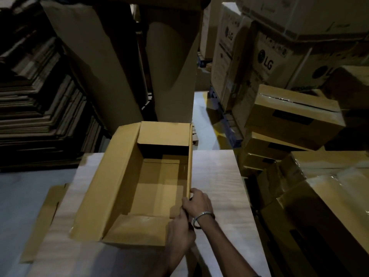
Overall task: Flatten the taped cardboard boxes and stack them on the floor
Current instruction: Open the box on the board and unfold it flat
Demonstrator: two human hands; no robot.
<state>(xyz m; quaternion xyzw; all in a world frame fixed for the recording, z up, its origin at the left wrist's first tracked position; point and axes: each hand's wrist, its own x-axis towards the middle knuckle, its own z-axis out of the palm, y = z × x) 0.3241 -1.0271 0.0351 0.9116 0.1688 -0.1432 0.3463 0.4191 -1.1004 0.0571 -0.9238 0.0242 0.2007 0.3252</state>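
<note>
Open cardboard box [139,182] sits flaps-up on a pale flat sheet [217,176] on the floor [24,192]. Right hand [197,202], bangle [201,217] on wrist, curls its fingers over the box's near right corner. Left hand [179,230] pinches the same corner just below; grip looks closed, though dim light blurs it. Taped boxes [293,114] piled to the right.

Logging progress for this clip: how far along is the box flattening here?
Done: a pile of flat cardboard sits at left, and a flat sheet lies under the work. In hand: the open box, still standing square, with both hands, left hand and right hand, at its near right corner. Left: taped boxes piled at right.
</note>
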